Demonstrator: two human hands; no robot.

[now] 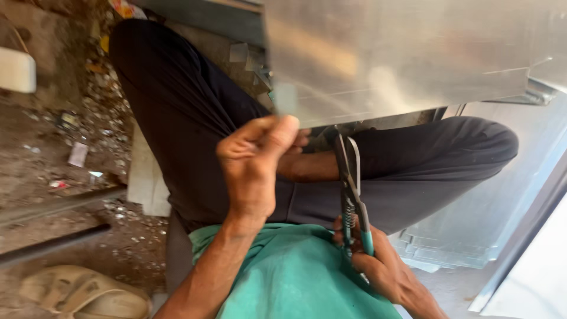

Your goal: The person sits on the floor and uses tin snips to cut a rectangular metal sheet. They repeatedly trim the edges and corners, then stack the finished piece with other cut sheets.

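Note:
A large shiny metal sheet (413, 53) fills the upper right and rests over my lap. My left hand (257, 159) pinches its near edge between thumb and fingers, at the sheet's lower left corner. My right hand (378, 266) grips the green handles of a pair of tin snips (351, 183). The snips point up and away from me, with their blades meeting the sheet's near edge just right of my left hand. I sit with legs crossed in dark trousers (189, 106) and a green shirt.
Dirt ground with litter and small metal scraps lies to the left. A sandal (82, 292) sits at the lower left beside two dark metal bars (53, 245). More folded sheet metal pieces (449, 248) lie at the right by a metal frame.

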